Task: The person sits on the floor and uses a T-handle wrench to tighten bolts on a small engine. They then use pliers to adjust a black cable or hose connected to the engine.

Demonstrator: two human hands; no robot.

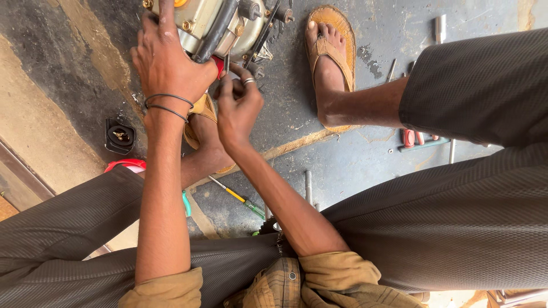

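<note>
A metal engine [228,25] with brass bolts and a black hose lies on the stained concrete floor between my feet. My left hand [168,63], with two thin black bands at the wrist, is spread over the engine's near side and presses on it. Right beside it, my right hand [240,105], with a ring on one finger, is closed around a small slim tool [226,64] set against the engine next to a red part [219,65]. The tool's tip is hidden.
A yellow-and-green screwdriver [237,198] lies on the floor under my right forearm. A black boxy part [120,136] sits at left. Metal rods [308,185] and red-handled pliers [414,138] lie near my sandalled foot [330,54]. A sprocket [268,225] peeks out by my knee.
</note>
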